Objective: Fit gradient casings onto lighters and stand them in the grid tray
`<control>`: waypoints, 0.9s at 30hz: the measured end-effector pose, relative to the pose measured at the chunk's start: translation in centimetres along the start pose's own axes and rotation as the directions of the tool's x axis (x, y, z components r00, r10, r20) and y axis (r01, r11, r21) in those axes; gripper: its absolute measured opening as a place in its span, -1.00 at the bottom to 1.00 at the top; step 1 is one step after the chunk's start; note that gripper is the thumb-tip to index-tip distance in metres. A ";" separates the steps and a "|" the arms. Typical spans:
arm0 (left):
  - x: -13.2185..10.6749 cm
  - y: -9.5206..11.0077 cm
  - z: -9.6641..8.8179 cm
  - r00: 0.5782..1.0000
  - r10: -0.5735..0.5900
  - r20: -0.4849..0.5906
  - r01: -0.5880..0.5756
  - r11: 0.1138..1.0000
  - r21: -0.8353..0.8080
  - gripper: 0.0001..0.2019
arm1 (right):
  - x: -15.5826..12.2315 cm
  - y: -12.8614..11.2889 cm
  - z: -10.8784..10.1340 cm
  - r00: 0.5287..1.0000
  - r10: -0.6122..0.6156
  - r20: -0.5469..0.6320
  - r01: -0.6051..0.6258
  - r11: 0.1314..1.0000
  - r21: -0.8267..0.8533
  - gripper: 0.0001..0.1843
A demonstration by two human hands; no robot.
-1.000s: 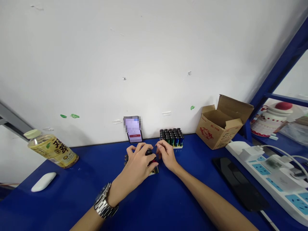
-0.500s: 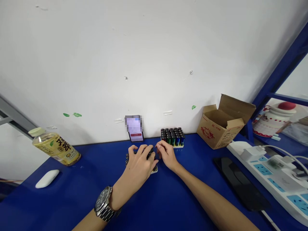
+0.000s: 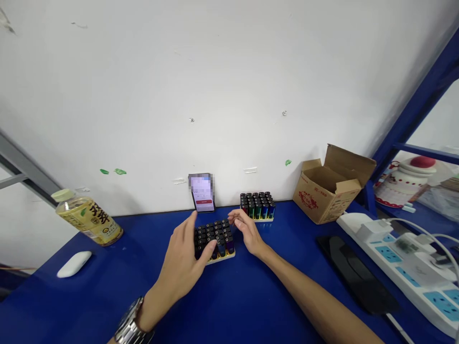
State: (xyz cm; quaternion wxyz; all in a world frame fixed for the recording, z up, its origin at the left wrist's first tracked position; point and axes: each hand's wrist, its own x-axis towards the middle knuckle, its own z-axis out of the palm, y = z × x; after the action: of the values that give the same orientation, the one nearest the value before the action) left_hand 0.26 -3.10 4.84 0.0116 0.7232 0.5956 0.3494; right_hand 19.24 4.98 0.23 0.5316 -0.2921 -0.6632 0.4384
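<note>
A yellow tray packed with several upright lighters (image 3: 217,237) sits on the blue table (image 3: 229,296) in front of me. My left hand (image 3: 184,258) is lifted at the tray's left side, fingers apart, thumb near the front row, holding nothing. My right hand (image 3: 247,229) rests at the tray's right edge with its fingers curled against the lighters' black tops; what they pinch is not visible. A second tray of lighters (image 3: 258,206) stands behind, close to the wall.
A phone (image 3: 202,193) leans on the wall behind the trays. A tea bottle (image 3: 88,217) and a white mouse (image 3: 74,263) lie at left. An open cardboard box (image 3: 332,184), a black flat device (image 3: 358,274) and a white power strip (image 3: 405,260) are at right.
My left hand has lifted off the near tray and drawn back toward me, uncovering the rows of lighters. My right hand stayed at the tray's right edge.
</note>
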 end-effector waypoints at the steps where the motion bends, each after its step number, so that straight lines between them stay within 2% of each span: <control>1: -0.3 -0.8 0.1 0.989 -0.148 0.019 0.150 0.978 -0.144 -0.25 | 0.0 -0.1 0.0 1.000 0.011 0.026 -0.012 0.999 0.030 -0.63; 2: -0.6 -1.4 0.4 0.954 -0.293 0.057 0.297 0.909 -0.292 -0.24 | -0.1 -0.1 0.2 0.998 0.029 0.055 -0.032 0.998 0.052 -0.59; 4: -0.9 -2.2 1.4 0.848 -0.506 0.160 0.503 0.669 -0.547 -0.29 | -0.3 -0.3 0.7 0.990 0.083 0.116 -0.092 0.993 0.072 -0.53; 5: -0.9 -2.4 2.0 0.807 -0.556 0.199 0.536 0.547 -0.643 -0.32 | -0.5 -0.5 1.2 0.984 0.115 0.135 -0.126 0.989 0.079 -0.51; 6: -0.8 -2.3 2.7 0.784 -0.581 0.216 0.532 0.451 -0.717 -0.35 | -0.7 -0.6 1.8 0.979 0.144 0.141 -0.157 0.984 0.084 -0.50; 8: -0.4 -1.6 4.0 0.777 -0.597 0.200 0.474 0.346 -0.810 -0.40 | -1.2 -0.9 3.0 0.977 0.196 0.088 -0.205 0.973 0.104 -0.49; 11: 0.3 0.1 5.3 0.777 -0.612 0.149 0.415 0.320 -0.852 -0.47 | -1.7 -1.3 4.1 0.959 0.251 -0.128 -0.231 0.961 0.152 -0.52; 14: 1.0 1.7 6.1 0.804 -0.564 0.189 0.410 0.296 -0.863 -0.49 | -2.1 -1.6 3.6 0.920 0.286 -0.269 -0.230 0.948 0.222 -0.56; 21: 2.2 3.7 8.2 0.861 -0.424 0.280 0.424 0.294 -0.856 -0.55 | -2.4 -1.1 -0.3 0.891 0.303 -0.339 -0.228 0.943 0.244 -0.55; 27: 2.4 3.4 8.8 0.868 -0.399 0.296 0.423 0.281 -0.861 -0.55 | -2.3 -0.7 -0.8 0.910 0.254 -0.328 -0.206 0.963 0.174 -0.59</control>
State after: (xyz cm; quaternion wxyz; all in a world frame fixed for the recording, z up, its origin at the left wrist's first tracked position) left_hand 7.84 1.51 0.79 0.4977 0.4234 0.4728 0.5912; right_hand 20.66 2.95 -0.14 0.6033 -0.4042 -0.4887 0.4835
